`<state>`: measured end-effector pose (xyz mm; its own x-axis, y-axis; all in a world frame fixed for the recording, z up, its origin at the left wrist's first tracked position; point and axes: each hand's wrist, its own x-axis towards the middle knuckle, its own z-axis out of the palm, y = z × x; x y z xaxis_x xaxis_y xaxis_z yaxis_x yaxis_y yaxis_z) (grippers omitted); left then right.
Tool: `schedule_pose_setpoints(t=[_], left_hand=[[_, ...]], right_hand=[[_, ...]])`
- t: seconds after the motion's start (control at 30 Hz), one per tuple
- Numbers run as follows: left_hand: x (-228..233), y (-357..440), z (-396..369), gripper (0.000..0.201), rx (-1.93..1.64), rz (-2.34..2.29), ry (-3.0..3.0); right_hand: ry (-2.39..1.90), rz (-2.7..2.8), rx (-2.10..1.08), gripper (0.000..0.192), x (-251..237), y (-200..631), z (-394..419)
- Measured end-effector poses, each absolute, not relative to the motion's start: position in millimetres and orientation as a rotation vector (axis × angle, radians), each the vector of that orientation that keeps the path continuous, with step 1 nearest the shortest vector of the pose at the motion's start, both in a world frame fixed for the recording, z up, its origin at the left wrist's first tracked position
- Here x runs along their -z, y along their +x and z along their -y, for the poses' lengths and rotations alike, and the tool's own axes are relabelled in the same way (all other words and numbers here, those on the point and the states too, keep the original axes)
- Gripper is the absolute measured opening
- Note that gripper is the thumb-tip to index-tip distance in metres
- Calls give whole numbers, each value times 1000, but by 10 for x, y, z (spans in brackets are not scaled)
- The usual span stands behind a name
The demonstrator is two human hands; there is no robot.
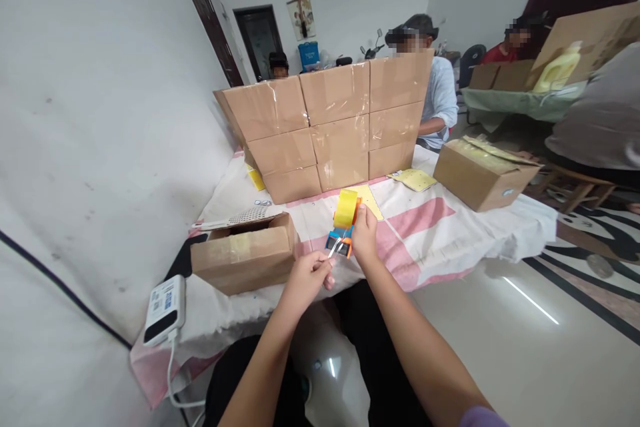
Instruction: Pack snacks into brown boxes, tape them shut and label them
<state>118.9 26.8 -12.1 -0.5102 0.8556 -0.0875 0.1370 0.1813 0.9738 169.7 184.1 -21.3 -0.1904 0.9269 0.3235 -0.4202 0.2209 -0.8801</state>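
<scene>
Nearest the camera, both forearms reached fwd over the person's dark-clad lap and a glossy pale floor. The left hand point(311, 273) was closed in a pinch on the free end of clear tape point(334, 248), which stretched up and to the right toward the dispenser. The right hand point(364, 235) was wrapped round the handle of a tape dispenser point(341, 227), orange and blue w/ a yellowish roll on top, held just above the near edge of the table; the hands were close but not touching, joined only by the tape strip. At lower left a white power bank point(165, 308) w/ a printed label lay on the table's corner, a white cable hanging from it. Just left of the hands sat a small cardboard box point(245, 252), its top flaps shut, w/ a perforated white sheet behind it. The tablecloth point(425, 227) was white w/ pink stripes. Beyond the dispenser lay yellow paper sheets point(415, 179), and to the right an open carton point(483, 177) w/ yellowish contents. Further back stood a wall of taped cardboard boxes point(333, 127), stacked three high and three across. Behind it a seated person in a light blue shirt point(440, 97), another in red at far right, and a third partly hidden behind the stack. A dark doorway and a wall hanging were at the back.
</scene>
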Motion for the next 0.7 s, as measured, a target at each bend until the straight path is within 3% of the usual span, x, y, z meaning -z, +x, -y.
schedule_pose_setpoints(t=[0.27,0.7], left_hand=[[250,1116,-242,38,-1413,-1781,919],[128,1089,-100,30,-1320,-1948,1148]], right_hand=[[-577,1131,-1561,41,210,1619,-1760],[-794,875,-1953,22,91,1582,-1655]])
